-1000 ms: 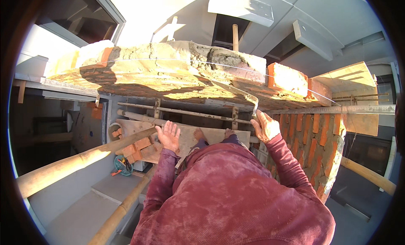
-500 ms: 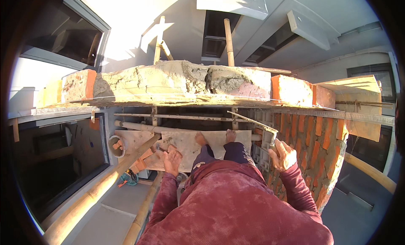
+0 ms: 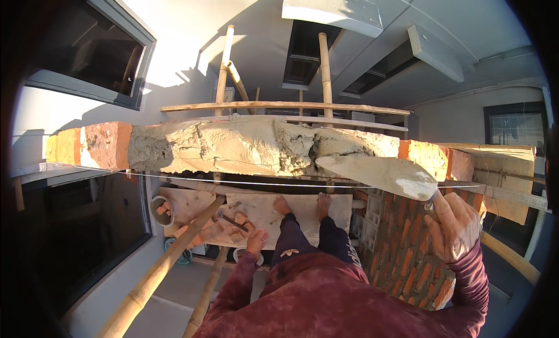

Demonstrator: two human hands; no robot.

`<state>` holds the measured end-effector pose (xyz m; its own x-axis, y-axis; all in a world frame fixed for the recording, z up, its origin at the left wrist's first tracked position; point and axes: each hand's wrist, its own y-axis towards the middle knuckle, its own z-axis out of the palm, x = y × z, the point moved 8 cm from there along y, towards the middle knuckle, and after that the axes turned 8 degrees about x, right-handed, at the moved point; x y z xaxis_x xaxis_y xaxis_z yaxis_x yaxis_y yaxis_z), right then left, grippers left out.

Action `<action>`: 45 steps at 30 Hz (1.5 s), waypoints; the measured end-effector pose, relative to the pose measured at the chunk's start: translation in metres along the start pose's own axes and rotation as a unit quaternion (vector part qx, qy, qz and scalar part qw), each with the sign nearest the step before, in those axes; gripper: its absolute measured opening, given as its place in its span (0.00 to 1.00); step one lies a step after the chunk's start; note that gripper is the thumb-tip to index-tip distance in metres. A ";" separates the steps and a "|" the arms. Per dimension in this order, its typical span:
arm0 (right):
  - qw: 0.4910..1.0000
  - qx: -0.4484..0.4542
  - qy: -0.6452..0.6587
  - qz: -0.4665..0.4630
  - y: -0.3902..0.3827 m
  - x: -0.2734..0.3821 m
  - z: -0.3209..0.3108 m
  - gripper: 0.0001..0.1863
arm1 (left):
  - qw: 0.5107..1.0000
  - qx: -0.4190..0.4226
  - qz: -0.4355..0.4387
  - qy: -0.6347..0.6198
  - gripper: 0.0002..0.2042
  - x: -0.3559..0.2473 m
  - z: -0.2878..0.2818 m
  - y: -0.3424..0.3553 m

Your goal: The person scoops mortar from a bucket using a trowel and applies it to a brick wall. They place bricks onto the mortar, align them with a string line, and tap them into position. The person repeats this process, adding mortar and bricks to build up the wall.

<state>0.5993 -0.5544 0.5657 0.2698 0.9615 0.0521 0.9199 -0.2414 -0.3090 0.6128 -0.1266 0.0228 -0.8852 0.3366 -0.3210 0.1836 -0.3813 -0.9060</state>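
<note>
My right hand (image 3: 454, 226) is closed around the handle of a trowel (image 3: 381, 174). Its broad, mortar-smeared blade points left along the front edge of a brick wall top, against the mortar. A thick bed of wet grey mortar (image 3: 227, 146) covers the middle of that wall, with a dark crack near the blade. Bricks flank the mortar, an orange one (image 3: 108, 146) at the left and another (image 3: 422, 154) at the right. A thin taut string (image 3: 244, 182) crosses in front. My left hand (image 3: 257, 242) hangs low by my side, fingers loosely extended, holding nothing visible.
My feet stand on a board platform (image 3: 273, 207). A hammer (image 3: 234, 223) and broken bricks lie to its left, near a bucket (image 3: 161, 211). Bamboo poles (image 3: 157, 274) slant past on the left. A brick wall (image 3: 402, 245) rises at the right.
My right hand has swung up and to the right, and the trowel, previously edge-on, now lies broadside against the mortar. My left hand has dropped slightly and shifted right. The view has tilted.
</note>
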 end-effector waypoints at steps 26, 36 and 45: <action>0.984 0.099 -0.138 -0.044 0.061 0.043 0.039 0.26 | 0.993 -0.056 0.072 -0.079 0.22 0.050 -0.043 0.007; 0.977 -0.003 0.145 -0.155 -0.063 0.019 -0.019 0.27 | 0.896 -0.237 0.213 -0.310 0.23 0.180 -0.020 -0.107; 0.789 0.348 -0.047 -0.505 -0.074 0.213 0.251 0.15 | 0.625 -0.643 0.194 -0.397 0.18 0.473 0.095 -0.288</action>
<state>0.5168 -0.2985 0.3612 -0.5531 0.6310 0.5440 0.2653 0.7524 -0.6029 0.1012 0.0608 0.1581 -0.5068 -0.2954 -0.8099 0.1886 0.8787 -0.4386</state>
